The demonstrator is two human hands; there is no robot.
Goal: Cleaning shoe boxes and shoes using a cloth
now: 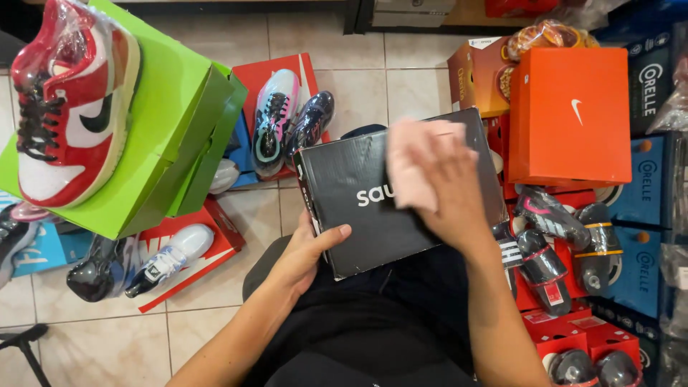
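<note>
- Two hands on one black shoebox (373, 215), which sits on the person's lap, roughly middle of the view and tilted a bit.
- Left hand (304, 251) clamps the box's near-left corner, thumb on top of the lid, fingers tucked under the edge. Solid hold.
- Right hand (448, 193) is flat on the lid with a pale pink cloth (412, 168) pressed under the fingers. It's a bit blurred, so I can't tell how tightly the cloth is pinched, but it's pinned against the lid.
- If it were me wiping this: keep the left hand braced on that corner so the box doesn't skate off the lap, use long even strokes with the cloth flat, and go to the edges instead of just rubbing the middle.
- Counts around it, as best I can see:
- One plastic-wrapped red and white sneaker (68, 107), far left, sitting on top of the green boxes (179, 122). Those look like two stacked, hard to be sure.
- One orange box (570, 115) to the far right, just beside the black one.
- One pair of pink and dark shoes (287, 122) on a red lid behind the black box.
- One white sneaker (168, 258) plus a dark one next to it, near left.
- Four or so wrapped dark shoes (559, 244) on the right, with more at the bottom edge, cut off.
</note>
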